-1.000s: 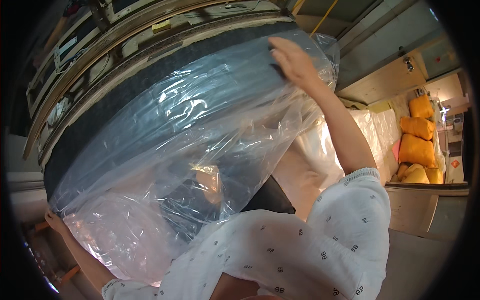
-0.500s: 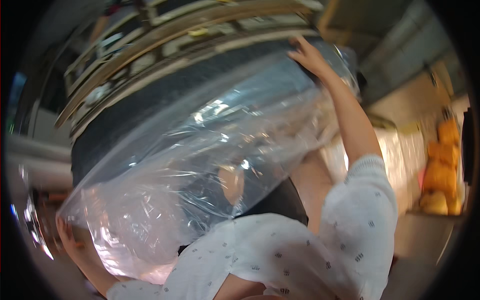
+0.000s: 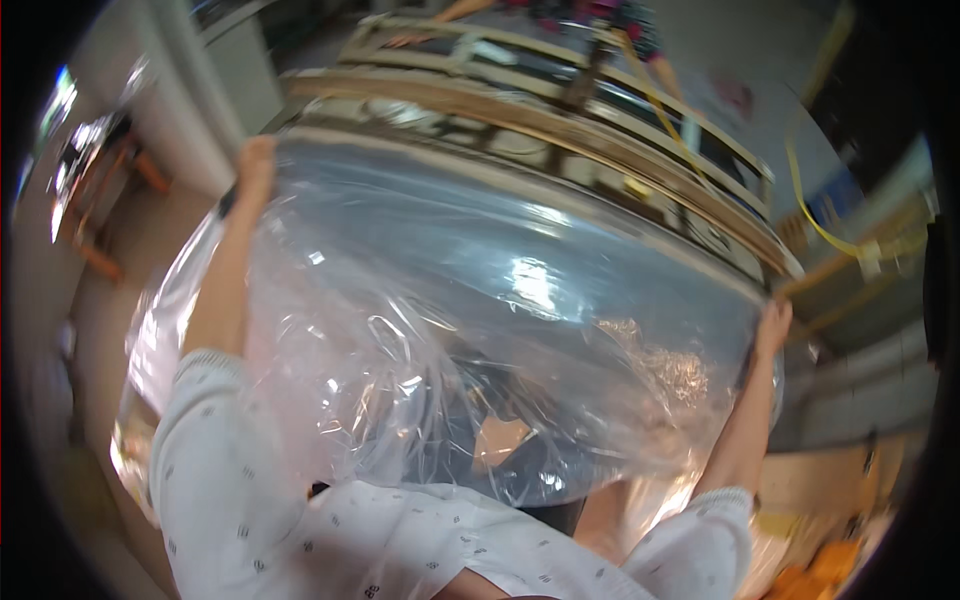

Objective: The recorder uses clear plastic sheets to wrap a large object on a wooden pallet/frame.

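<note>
A large sheet of clear plastic film [image 3: 400,300] is spread in front of me, wrinkled and shiny, hanging down towards my lap. Beneath its far part shows a dark, flat surface, blurred by glare. My left hand [image 3: 257,168] is closed on the film at the far left corner. At the far right corner, my right hand [image 3: 773,325] grips the opposite end. Between the two hands the film's far edge runs fairly straight along the dark piece. The fingertips of both hands are partly hidden.
A slatted wooden frame [image 3: 450,100] stands just beyond the film. Another person's hand [image 3: 408,41] rests on its far side. A yellow hose or strap [image 3: 815,230] hangs at right. Orange bundles [image 3: 825,572] lie at lower right, an orange-legged stand [image 3: 150,170] at left.
My left hand has gone from the near left up to the far left corner, drawing the film over the dark surface. The right hand is now at the far right corner. The view has turned.
</note>
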Motion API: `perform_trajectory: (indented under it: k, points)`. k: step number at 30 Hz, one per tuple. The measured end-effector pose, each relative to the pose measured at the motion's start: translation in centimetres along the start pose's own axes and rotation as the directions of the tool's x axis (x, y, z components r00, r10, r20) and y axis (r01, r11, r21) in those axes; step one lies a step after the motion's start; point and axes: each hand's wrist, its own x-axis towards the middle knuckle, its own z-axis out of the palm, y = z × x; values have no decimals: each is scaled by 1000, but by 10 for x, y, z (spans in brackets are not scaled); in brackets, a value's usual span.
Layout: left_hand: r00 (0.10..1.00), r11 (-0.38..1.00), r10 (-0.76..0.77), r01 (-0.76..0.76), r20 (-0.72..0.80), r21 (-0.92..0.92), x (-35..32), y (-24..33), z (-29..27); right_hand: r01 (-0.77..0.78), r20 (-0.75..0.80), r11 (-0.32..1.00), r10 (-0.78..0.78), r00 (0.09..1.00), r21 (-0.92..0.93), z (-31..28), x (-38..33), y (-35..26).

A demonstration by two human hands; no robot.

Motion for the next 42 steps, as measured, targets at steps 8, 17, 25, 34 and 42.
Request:
perform_trajectory:
  k: [8, 17, 25, 34, 42]
  points:
    - [972, 916, -232, 233, 41, -328, 1, 8, 42, -78, 267, 995, 60, 962, 58, 15, 16, 42]
    - [982, 948, -179, 188, 56, -257, 24, 10, 73, -93, 279, 985, 130, 951, -143, 27, 37, 70]
    - [986, 952, -120, 148, 117, -268, 44, -21, 69, -132, 285, 987, 152, 946, -90, 45, 31, 32]
    - [972, 949, -215, 231, 97, -214, 55, -30, 81, 18, 119, 993, -4, 993, -119, 44, 36, 42]
    - [980, 959, -193, 176, -57, -224, 47, -29, 76, -105, 252, 971, 159, 955, -214, 29, 43, 48]
